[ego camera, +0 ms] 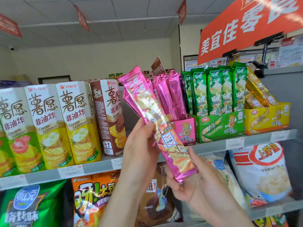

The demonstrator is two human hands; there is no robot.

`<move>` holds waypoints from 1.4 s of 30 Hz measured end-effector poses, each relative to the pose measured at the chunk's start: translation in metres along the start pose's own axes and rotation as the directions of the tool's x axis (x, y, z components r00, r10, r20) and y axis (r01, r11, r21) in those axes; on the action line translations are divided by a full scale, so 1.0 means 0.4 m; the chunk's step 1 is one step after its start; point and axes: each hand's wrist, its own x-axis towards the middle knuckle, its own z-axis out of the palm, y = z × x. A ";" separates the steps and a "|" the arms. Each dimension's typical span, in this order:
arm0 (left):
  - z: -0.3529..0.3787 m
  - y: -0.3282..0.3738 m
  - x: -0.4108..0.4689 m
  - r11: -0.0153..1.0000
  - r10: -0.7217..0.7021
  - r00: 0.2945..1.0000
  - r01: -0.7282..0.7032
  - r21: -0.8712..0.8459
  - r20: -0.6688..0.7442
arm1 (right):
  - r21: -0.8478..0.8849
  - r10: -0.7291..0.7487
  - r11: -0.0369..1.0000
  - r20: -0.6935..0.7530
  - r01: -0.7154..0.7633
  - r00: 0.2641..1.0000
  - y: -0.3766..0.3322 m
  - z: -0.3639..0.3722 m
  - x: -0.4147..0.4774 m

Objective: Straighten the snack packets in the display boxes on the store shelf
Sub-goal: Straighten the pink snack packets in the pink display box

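Both hands hold a bundle of long pink snack packets in front of the shelf, tilted with the top leaning left. My left hand grips the bundle around its middle. My right hand holds the bottom end, thumb on the front. Behind them stands the pink display box with several pink packets upright in it. To its right the green display box holds upright green packets. The yellow display box holds yellow packets that lean left.
Tall chip cartons fill the shelf left of the pink box. The grey shelf edge carries price tags. Large snack bags sit on the shelf below. A red banner hangs above at the right.
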 end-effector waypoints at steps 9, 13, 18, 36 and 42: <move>0.016 -0.004 -0.021 0.911 0.179 0.984 -0.173 0.375 0.019 | -0.655 -0.480 0.697 -0.125 0.291 0.868 0.025 0.017 0.004; 0.009 0.011 -0.012 0.949 0.109 0.994 -0.102 0.299 -0.006 | -0.548 -0.437 0.777 -0.116 0.310 0.892 0.013 0.014 -0.010; -0.013 0.029 -0.003 0.994 0.001 0.992 -0.015 0.109 0.123 | -0.449 -0.375 0.844 -0.102 0.294 0.921 0.003 0.001 -0.013; -0.075 0.189 0.071 0.710 0.490 0.868 -0.449 0.542 0.077 | -0.914 -0.823 -0.098 0.297 0.394 0.484 0.039 -0.021 0.063; -0.119 0.198 0.087 0.831 0.443 0.896 -0.400 0.387 -0.024 | -0.888 -0.775 -0.071 0.335 0.453 0.535 0.024 -0.014 0.088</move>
